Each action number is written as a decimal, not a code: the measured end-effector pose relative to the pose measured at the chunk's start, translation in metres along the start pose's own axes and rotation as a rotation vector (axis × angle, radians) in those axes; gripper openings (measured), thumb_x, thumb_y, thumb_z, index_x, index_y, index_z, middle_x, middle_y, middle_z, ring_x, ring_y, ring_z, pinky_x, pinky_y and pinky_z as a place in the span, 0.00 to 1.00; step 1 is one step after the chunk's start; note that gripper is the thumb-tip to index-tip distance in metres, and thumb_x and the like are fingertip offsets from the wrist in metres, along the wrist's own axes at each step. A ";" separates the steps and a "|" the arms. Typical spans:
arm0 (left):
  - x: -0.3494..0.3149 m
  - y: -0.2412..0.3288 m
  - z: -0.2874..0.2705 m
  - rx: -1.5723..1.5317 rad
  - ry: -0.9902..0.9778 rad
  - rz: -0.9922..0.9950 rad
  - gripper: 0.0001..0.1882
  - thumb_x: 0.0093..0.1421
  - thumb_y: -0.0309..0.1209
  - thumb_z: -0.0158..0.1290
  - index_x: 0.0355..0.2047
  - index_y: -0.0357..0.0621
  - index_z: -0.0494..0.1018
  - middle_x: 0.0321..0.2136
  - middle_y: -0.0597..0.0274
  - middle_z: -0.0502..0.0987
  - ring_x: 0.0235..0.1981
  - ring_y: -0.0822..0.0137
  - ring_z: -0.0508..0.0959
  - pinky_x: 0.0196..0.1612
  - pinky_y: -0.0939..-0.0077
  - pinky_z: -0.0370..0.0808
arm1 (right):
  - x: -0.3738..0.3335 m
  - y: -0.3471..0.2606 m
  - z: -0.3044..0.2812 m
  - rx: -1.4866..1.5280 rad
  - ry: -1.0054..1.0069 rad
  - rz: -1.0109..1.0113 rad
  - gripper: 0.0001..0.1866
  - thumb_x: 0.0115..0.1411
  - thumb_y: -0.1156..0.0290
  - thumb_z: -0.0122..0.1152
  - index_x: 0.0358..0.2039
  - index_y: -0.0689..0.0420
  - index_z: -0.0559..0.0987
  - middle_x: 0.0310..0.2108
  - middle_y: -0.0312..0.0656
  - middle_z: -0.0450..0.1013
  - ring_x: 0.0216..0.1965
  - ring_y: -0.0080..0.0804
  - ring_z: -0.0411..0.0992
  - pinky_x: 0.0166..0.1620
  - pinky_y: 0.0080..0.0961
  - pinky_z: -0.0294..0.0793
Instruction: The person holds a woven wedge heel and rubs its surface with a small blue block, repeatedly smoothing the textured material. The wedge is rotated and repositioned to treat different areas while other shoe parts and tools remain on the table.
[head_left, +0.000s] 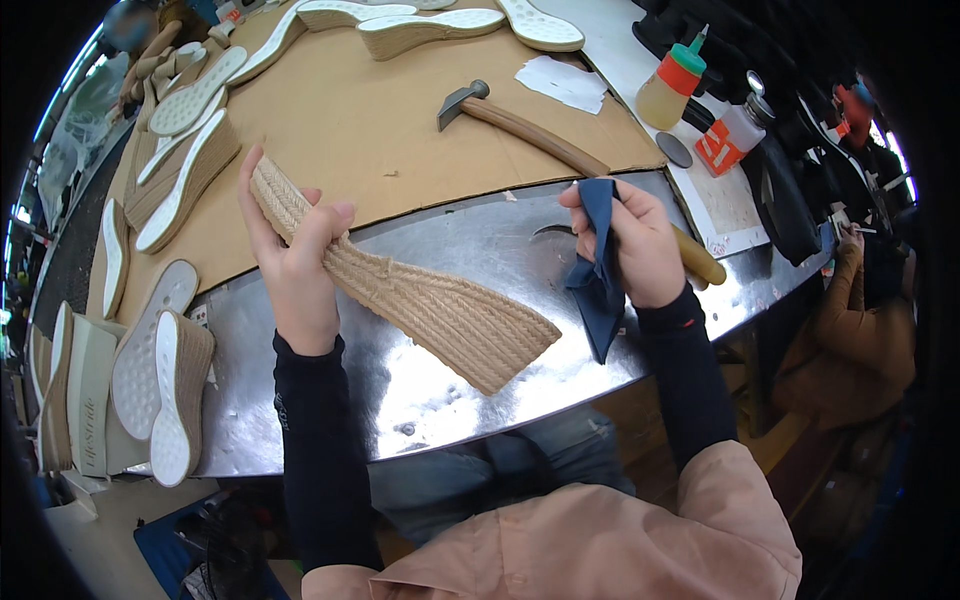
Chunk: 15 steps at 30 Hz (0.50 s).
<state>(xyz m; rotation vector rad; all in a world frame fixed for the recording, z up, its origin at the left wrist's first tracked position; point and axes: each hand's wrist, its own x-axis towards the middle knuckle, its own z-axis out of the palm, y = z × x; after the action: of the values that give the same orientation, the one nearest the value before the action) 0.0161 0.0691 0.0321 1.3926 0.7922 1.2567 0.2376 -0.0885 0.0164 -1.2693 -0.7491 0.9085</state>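
Observation:
My left hand [300, 270] grips a woven jute wedge sole [430, 300] by its thin toe end. The tall heel end slants down to the right, above the metal tabletop [300, 400]. In my right hand [645, 240] is a folded dark blue cloth [600, 270], pinched between the fingers, with a corner hanging down. Cloth and sole are apart. Just beyond my right hand a hammer [530, 135] with a wooden handle lies on the cardboard. Partly hidden behind the same hand is a tool with a yellowish handle [700, 258] and a curved dark tip.
Several wedge soles with white tops [190, 185] line the left and far edges of the cardboard sheet [350, 130]. A green-capped squeeze bottle [672, 85] and a jar with a red label [735, 135] stand at the right. Another person [850, 320] sits at the far right.

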 end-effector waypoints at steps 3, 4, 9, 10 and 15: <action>-0.001 0.000 -0.001 0.000 -0.007 -0.003 0.39 0.48 0.26 0.53 0.62 0.43 0.54 0.43 0.48 0.62 0.31 0.67 0.71 0.34 0.76 0.72 | -0.013 -0.019 -0.006 -0.449 0.008 -0.211 0.09 0.62 0.75 0.47 0.36 0.65 0.76 0.32 0.39 0.73 0.30 0.21 0.70 0.34 0.15 0.69; -0.001 0.001 -0.002 -0.006 -0.012 -0.016 0.40 0.48 0.26 0.53 0.62 0.43 0.53 0.43 0.48 0.62 0.29 0.67 0.71 0.33 0.76 0.72 | -0.020 -0.026 -0.007 -0.650 -0.007 -0.321 0.08 0.62 0.76 0.47 0.35 0.65 0.76 0.34 0.40 0.73 0.33 0.22 0.71 0.35 0.15 0.70; -0.003 0.006 -0.001 -0.029 -0.019 -0.045 0.41 0.47 0.25 0.53 0.63 0.46 0.52 0.42 0.47 0.63 0.26 0.66 0.72 0.32 0.74 0.73 | -0.053 -0.042 0.004 -0.495 0.005 -0.321 0.06 0.63 0.76 0.46 0.35 0.62 0.73 0.41 0.46 0.75 0.40 0.31 0.74 0.44 0.23 0.72; -0.003 0.007 -0.001 -0.030 -0.017 -0.042 0.41 0.47 0.25 0.53 0.63 0.46 0.52 0.42 0.47 0.63 0.26 0.66 0.72 0.31 0.74 0.73 | -0.058 -0.037 0.008 -0.281 0.002 -0.222 0.07 0.64 0.74 0.46 0.37 0.61 0.72 0.40 0.47 0.75 0.40 0.31 0.73 0.44 0.24 0.72; -0.004 0.006 -0.002 -0.037 -0.020 -0.025 0.42 0.47 0.24 0.54 0.63 0.47 0.52 0.42 0.47 0.62 0.26 0.66 0.72 0.32 0.74 0.73 | -0.064 -0.013 0.020 0.684 -0.235 -0.002 0.09 0.67 0.66 0.43 0.41 0.57 0.68 0.30 0.43 0.73 0.30 0.26 0.73 0.37 0.23 0.74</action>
<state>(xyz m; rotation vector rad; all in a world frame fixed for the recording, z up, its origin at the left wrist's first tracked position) 0.0125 0.0648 0.0363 1.3602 0.7667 1.2303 0.1925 -0.1371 0.0337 -0.5649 -0.5435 1.1940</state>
